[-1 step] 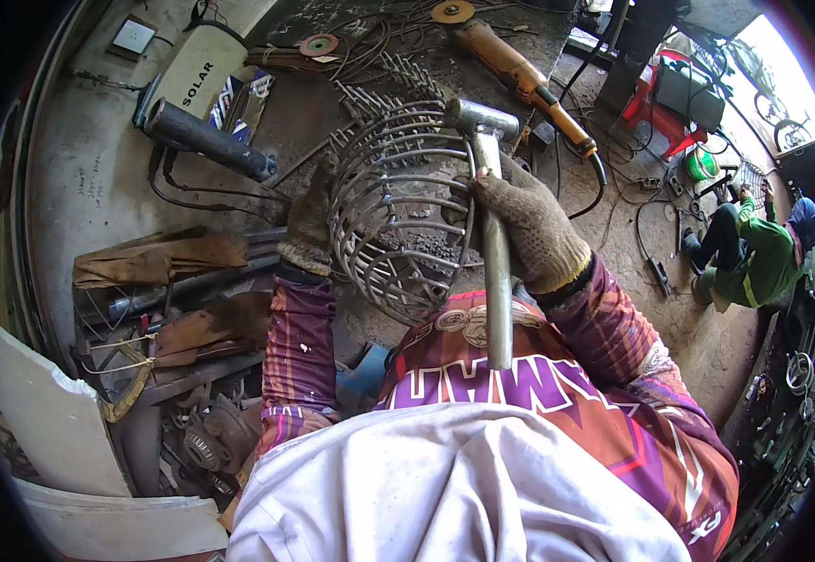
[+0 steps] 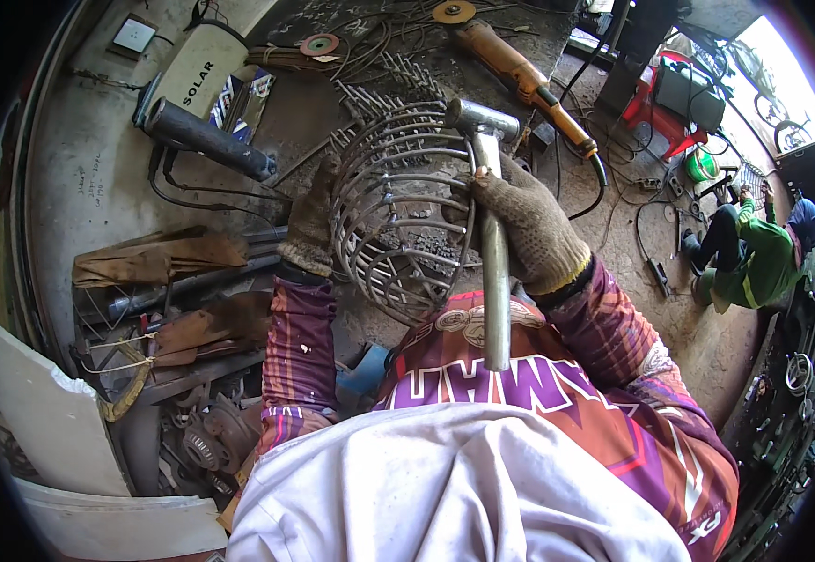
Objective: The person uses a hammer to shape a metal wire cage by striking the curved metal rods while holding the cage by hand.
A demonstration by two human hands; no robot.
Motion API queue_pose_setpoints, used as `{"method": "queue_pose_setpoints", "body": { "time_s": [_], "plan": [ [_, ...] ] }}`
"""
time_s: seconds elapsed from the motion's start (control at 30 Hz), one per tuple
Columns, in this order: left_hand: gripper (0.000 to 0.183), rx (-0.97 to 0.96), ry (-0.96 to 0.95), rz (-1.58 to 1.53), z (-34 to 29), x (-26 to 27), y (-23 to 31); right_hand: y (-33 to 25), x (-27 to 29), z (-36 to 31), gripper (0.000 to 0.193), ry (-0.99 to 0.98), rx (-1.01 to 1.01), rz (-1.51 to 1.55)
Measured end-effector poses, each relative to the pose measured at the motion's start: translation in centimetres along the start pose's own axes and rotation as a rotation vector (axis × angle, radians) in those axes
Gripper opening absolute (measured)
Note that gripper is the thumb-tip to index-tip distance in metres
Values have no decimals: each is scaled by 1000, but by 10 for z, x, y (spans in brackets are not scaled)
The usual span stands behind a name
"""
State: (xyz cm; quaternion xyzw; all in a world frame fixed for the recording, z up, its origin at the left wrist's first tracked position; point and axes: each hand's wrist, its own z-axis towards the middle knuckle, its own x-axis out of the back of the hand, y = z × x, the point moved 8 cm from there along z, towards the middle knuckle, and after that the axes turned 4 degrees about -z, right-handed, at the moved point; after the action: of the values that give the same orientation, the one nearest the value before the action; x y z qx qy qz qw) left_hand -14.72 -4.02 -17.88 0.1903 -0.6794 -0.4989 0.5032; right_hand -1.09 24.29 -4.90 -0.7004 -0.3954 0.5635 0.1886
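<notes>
A rounded cage of bent metal rods (image 2: 398,205) is held up in front of my body, its curved bars spaced apart. My left hand (image 2: 310,225), in a worn knitted glove, grips the cage's left side; its fingertips are partly hidden behind the bars. On the other side my right hand (image 2: 534,225), gloved too, is closed round a metal hammer (image 2: 496,272) just below its head. The hammer's handle points down toward my shirt. The right thumb lies by the cage's right rim, and some of that hand's fingers reach behind the bars.
An orange angle grinder (image 2: 510,66) lies on the dark bench, with several short rods (image 2: 393,89) behind the cage. Left are a dark cylinder (image 2: 209,140) and brown leather pieces (image 2: 164,258). Cables cross the floor at right, where a person in green (image 2: 763,253) crouches.
</notes>
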Motion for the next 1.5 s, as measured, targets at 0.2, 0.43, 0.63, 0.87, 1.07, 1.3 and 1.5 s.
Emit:
{"method": "queue_pose_setpoints", "body": {
  "time_s": [0.2, 0.43, 0.63, 0.87, 1.07, 1.3, 1.5],
  "plan": [
    [47, 66, 20, -332, -14, -20, 39, 9, -5, 13, 32, 84, -31, 87],
    [73, -218, 319, -15, -110, -27, 143, 15, 16, 29, 22, 252, -9, 191],
    [104, -228, 293, 418, -141, -55, 140, 22, 14, 41, 13, 302, -6, 385],
    [74, -156, 387, 368, -127, -66, 115, 21, 3, 51, 16, 245, 24, 417],
    [65, -42, 718, 436, -122, -63, 83, 33, 5, 51, 13, 297, -41, 458],
    [35, 108, 704, 403, -93, 20, 197, 37, 38, 28, 13, -2, -259, 451],
    [29, 195, 298, 992, -53, 46, 238, 2, 89, 0, 27, 266, 1, -319]
  ]
}}
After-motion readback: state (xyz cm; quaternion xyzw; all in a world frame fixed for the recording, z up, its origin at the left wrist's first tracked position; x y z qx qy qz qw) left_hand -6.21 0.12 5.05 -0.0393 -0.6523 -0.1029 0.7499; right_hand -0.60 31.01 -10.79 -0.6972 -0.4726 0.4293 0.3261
